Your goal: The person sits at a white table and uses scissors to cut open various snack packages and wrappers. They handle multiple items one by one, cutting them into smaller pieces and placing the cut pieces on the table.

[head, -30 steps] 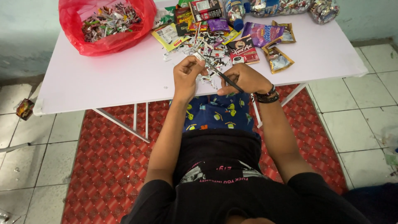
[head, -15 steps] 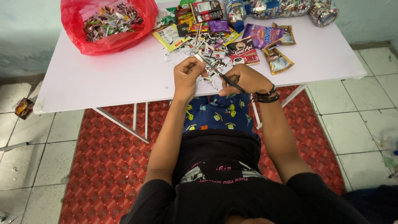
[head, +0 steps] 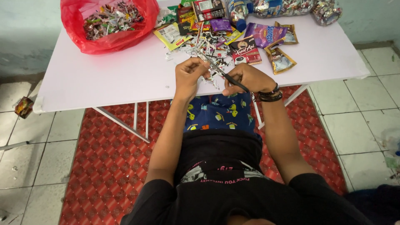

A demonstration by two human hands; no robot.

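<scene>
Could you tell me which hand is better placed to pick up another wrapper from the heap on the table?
The left hand, I'd judge. It pinches only a small wrapper strip and sits close to the wrapper heap, while the right hand is wrapped around the scissors.

A red plastic bag (head: 109,26) of shredded wrappers sits at eleven o'clock on the white table (head: 125,79). Colourful sachets (head: 266,41) lie at one o'clock. A red patterned mat (head: 104,166) covers the tiled floor (head: 362,129) below.
</scene>
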